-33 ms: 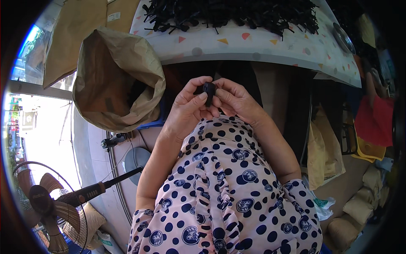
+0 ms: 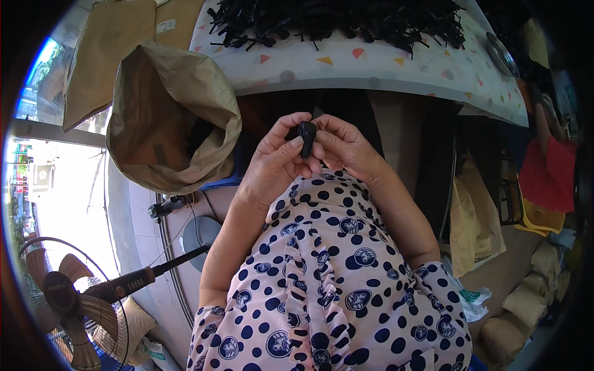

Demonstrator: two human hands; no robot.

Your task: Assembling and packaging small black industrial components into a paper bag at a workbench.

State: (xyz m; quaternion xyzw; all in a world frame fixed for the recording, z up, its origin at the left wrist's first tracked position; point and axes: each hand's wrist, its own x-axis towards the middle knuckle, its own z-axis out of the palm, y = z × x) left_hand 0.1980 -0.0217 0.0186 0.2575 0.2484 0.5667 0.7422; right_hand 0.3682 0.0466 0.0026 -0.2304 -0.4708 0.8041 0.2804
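Observation:
My left hand [image 2: 272, 166] and my right hand [image 2: 348, 148] meet just below the table edge, above my lap. Together they pinch a small black plastic part [image 2: 307, 132] between thumbs and fingertips. A large heap of similar black parts [image 2: 334, 21] lies on the white table cover with coloured triangles [image 2: 371, 65] just beyond the hands. My spotted blouse [image 2: 322, 278] fills the lower middle of the view.
An open brown paper sack [image 2: 167, 117] stands to the left of my hands, with dark pieces inside. A standing fan [image 2: 68, 303] and a black-handled tool [image 2: 142, 278] are at the lower left. Paper bags [image 2: 476, 222] and red cloth [image 2: 550, 173] crowd the right.

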